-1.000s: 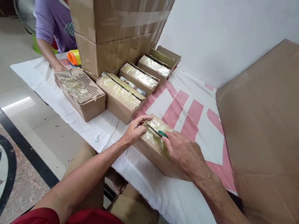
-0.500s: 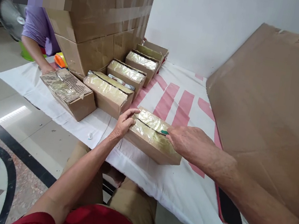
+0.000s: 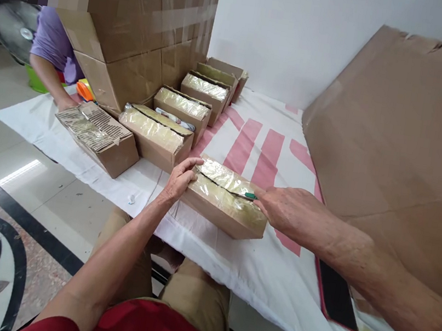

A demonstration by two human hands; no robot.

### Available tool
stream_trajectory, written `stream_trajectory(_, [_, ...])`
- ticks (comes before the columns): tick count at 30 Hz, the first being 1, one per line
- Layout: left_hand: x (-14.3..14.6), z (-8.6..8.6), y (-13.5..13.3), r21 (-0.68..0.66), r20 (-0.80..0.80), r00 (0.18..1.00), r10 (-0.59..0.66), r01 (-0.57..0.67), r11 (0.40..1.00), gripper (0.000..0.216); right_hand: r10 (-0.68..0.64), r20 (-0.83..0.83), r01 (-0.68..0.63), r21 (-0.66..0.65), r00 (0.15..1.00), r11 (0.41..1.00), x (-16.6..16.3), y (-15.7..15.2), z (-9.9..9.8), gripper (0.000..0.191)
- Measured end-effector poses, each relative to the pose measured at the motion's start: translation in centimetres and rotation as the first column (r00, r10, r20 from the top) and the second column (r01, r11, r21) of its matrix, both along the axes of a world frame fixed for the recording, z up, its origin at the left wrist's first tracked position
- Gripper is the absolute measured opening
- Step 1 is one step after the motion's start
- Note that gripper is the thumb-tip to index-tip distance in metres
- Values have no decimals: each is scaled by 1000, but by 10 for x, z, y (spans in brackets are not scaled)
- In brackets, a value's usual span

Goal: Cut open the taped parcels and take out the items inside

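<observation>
A small taped cardboard box (image 3: pixel 222 215) lies on the white cloth in front of me, with a dark slit running along its shiny taped top. My left hand (image 3: pixel 181 179) grips the box's left end, fingers over the upper edge. In my right hand (image 3: pixel 283 208) is a green-handled box cutter (image 3: pixel 249 196), held at the slit near the right end of the box. Its blade is mostly out of sight. Just left of my left hand stands another taped box (image 3: pixel 153 133) with its top partly raised.
Further boxes (image 3: pixel 182 105) line the stacked large cartons (image 3: pixel 137 59). At left, a co-worker's hand (image 3: pixel 66 103) touches a printed box (image 3: pixel 98 139). A large cardboard sheet (image 3: pixel 398 147) leans at right, above a dark phone (image 3: pixel 336 296). A fan (image 3: pixel 11 26) stands behind.
My right hand has drawn the box cutter a little to the right along the slit. My left hand stays on the box's end. The view has shifted slightly.
</observation>
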State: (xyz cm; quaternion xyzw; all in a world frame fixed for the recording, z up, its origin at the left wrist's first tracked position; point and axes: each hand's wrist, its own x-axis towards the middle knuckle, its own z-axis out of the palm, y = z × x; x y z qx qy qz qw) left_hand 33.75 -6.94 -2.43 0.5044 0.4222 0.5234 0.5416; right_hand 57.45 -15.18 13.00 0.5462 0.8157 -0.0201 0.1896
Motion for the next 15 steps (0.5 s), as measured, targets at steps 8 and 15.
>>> stream_trajectory(8, [2,-3,1,-7,5,1000,0,0,1000,52,-8,40,5,52,999,999,39,-13,-20,23])
stream_trajectory(15, [2,-5,0,11,-20,1000,24,-24,1000,53,-78,32,71,173,996,982,71,-45,-39,25])
